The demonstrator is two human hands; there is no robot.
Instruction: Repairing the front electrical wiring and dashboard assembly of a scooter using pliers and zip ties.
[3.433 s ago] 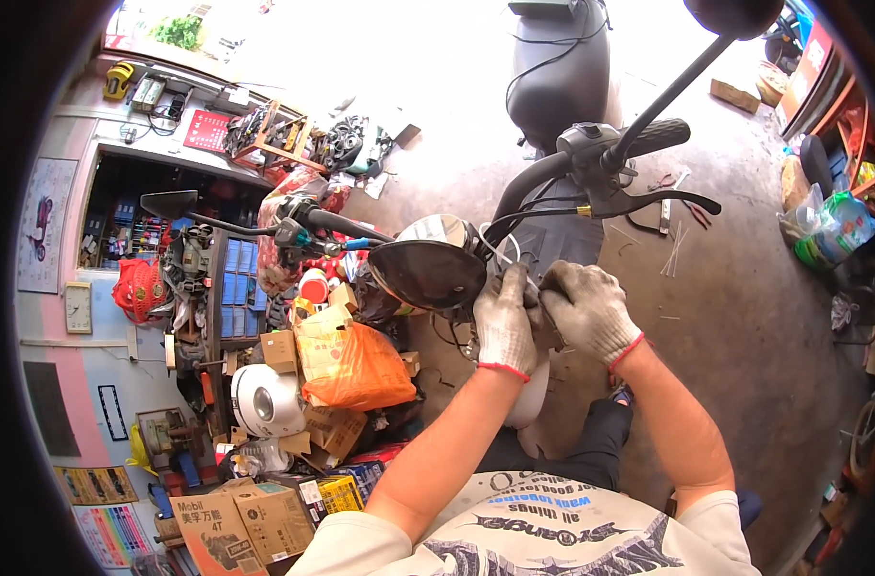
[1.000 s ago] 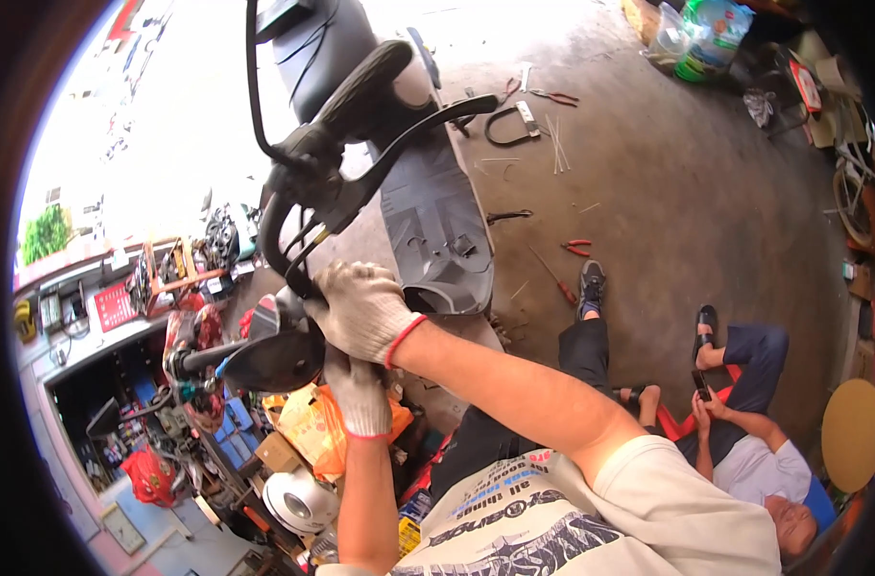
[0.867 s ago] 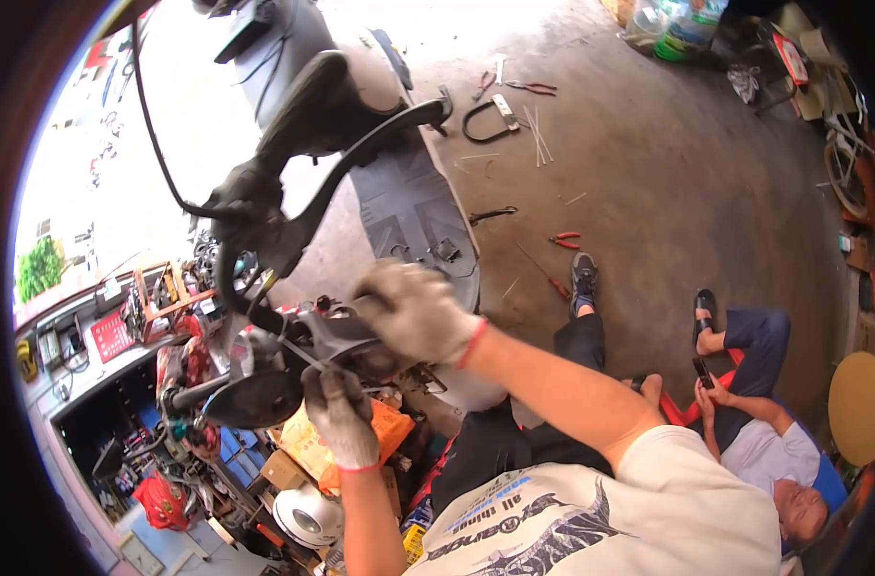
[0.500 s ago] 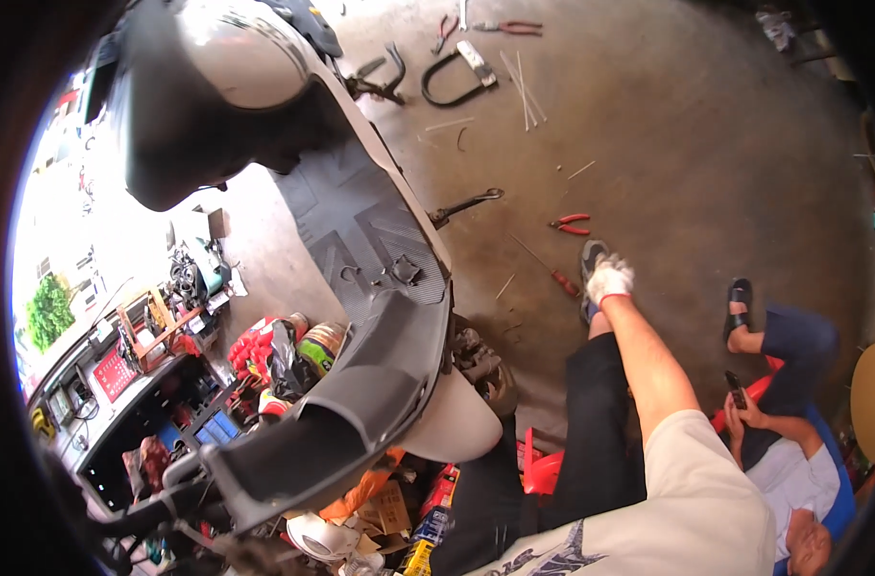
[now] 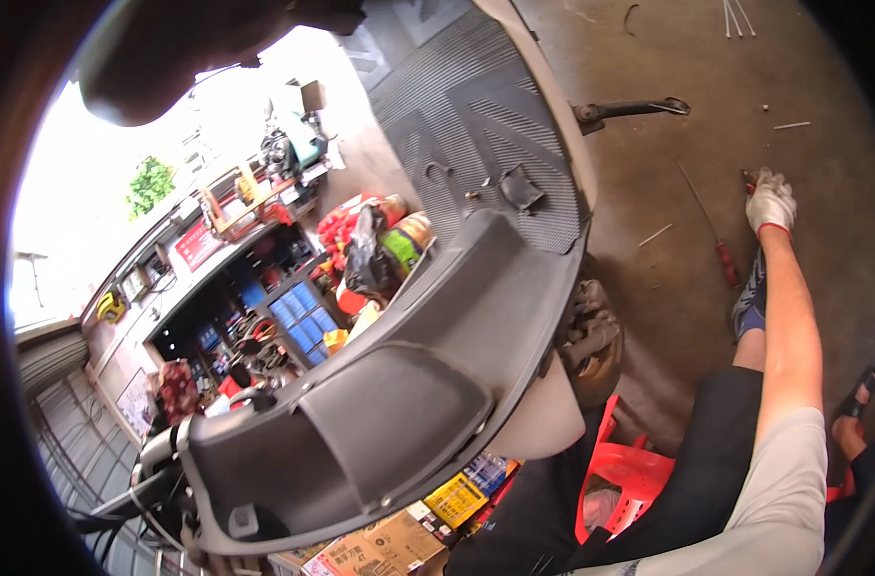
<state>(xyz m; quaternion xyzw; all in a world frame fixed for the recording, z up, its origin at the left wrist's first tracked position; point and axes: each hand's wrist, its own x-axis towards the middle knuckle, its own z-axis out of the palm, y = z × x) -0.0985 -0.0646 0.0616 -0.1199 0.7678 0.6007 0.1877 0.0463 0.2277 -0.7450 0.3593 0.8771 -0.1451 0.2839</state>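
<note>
- Head view: dark print on a cardboard box (image 5: 384, 549), lower edge; white print on a red sheet (image 5: 197, 245), left.
- Scooter front panel (image 5: 399, 422) fills the middle, blocking part of the clutter behind; red stool (image 5: 629, 470) by the knee, screwdriver (image 5: 725, 259) on floor.
- Right hand (image 5: 771, 200): gloved, fingers curled at red-handled pliers (image 5: 750, 186) right of scooter; grip unclear.
- Left hand: out of view, can't tell.

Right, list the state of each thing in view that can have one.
Right hand: gloved, down at the red-handled pliers; grip unclear.
Red-handled pliers: mostly hidden by the hand; open or shut, can't tell.
Screwdriver: lying on the floor, untouched.
Small black part: lying on the ribbed footboard.
Metal bar: jutting out beside the footboard.
</note>
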